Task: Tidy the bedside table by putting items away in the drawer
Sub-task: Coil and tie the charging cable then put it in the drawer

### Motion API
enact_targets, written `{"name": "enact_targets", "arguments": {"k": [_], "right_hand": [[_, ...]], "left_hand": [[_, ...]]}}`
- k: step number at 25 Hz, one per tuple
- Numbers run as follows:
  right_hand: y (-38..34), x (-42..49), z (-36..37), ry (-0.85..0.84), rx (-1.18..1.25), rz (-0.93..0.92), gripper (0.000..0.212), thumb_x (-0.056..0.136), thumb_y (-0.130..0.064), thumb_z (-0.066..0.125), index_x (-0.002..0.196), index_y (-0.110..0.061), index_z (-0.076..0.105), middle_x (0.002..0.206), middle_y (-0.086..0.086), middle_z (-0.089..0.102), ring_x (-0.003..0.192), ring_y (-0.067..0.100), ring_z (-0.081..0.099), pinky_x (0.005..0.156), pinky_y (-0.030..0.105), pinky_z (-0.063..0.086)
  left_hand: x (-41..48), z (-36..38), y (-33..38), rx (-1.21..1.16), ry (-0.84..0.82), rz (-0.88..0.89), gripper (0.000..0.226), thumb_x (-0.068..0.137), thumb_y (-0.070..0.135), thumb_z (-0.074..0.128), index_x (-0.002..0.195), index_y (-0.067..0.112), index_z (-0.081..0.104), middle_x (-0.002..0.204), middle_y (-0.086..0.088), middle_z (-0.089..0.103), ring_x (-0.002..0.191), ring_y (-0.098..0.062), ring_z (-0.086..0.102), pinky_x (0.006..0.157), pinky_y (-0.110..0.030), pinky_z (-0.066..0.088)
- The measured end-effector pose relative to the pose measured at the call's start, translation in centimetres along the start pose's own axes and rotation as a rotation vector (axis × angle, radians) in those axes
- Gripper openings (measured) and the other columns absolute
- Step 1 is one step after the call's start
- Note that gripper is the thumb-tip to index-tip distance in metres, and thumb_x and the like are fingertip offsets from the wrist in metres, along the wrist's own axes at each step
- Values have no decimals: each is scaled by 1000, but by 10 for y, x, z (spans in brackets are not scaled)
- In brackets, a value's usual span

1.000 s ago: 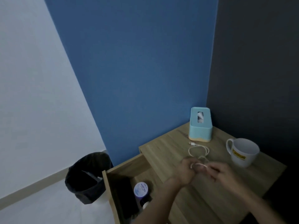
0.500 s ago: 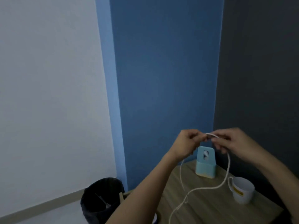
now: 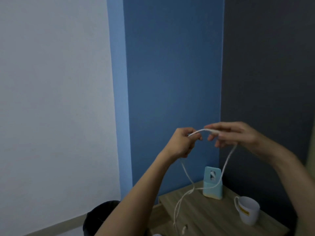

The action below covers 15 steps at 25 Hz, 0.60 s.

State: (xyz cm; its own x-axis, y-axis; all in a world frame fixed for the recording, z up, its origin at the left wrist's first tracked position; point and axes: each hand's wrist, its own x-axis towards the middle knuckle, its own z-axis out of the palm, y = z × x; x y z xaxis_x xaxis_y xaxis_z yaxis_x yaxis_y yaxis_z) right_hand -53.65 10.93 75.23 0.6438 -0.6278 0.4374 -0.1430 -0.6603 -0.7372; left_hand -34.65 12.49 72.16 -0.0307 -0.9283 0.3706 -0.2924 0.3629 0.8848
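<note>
Aloft, white cable (image 3: pixel 226 160) spanning left grip (image 3: pixel 183 142), right grip (image 3: pixel 238 135)

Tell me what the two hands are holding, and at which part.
A white cable. The left hand and the right hand each pinch it beside its raised bend; the rest hangs below.

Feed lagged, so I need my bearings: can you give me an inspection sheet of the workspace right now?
Surface: wooden bedside table, low in frame, partly cut off.
Job's things: white cable, lifted, hanging down toward the table.
Clutter: blue tissue box at the back; white mug on the right.
Grippers: left hand and right hand both pinch the cable.
Cables: only that one.
Surroundings: black bin left of table; blue wall.
</note>
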Motion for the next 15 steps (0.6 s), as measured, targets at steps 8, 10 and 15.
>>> {"name": "enact_targets", "arguments": {"k": [8,10,15], "right_hand": [[-9,10,-14,382,-347,30,18,90,-15,53,91,-12,71,48,-3,54,39,4,46,43,14,39],[-7,2,-26,572,-371,73,20,90,-20,52,97,-9,68,59,-3,61,51,8,54,54,20,43],[-28,2,23,118,-416,-71,23,81,-35,62,101,-24,67,63,-2,68,62,6,63,65,22,47]], "left_hand": [[-12,2,31,-46,-151,100,17,97,9,45,84,15,53,36,13,32,33,-3,29,35,-17,34],[-19,-8,27,-128,-248,62,18,98,10,43,87,15,56,41,14,29,35,-2,26,36,-16,32],[-25,2,33,-66,-206,75,20,97,13,45,82,14,58,40,14,31,34,-1,22,36,-13,17]]}}
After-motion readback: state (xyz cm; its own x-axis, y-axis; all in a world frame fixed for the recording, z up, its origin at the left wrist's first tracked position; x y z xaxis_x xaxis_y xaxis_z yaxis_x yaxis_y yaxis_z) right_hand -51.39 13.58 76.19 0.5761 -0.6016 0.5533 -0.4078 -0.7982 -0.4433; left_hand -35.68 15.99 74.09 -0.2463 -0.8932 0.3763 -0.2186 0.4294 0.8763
